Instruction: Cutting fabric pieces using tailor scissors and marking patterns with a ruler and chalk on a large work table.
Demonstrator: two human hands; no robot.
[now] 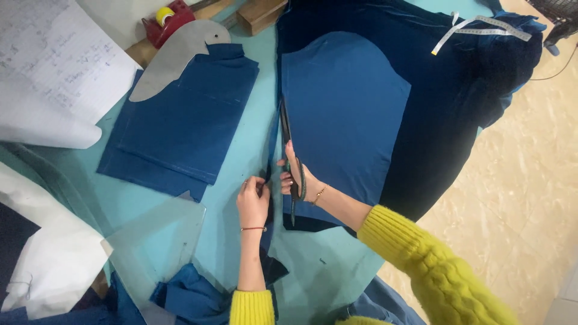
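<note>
My right hand [295,174] grips a pair of dark scissors [285,129] whose blades point away from me along the left edge of a blue fabric panel [343,114]. That panel lies on darker blue velvet cloth [457,90]. My left hand [253,201] pinches the narrow dark strip of cut fabric [268,162] just left of the scissors. Both arms wear yellow knitted sleeves, and the left wrist has a thin red bracelet.
A stack of cut blue pieces [180,126] lies on the turquoise table [253,108], with a grey curved template [174,54] on top. White papers [54,72] sit left, a clear ruler [162,235] near me, a measuring tape [481,27] far right, and a red tape dispenser [165,21].
</note>
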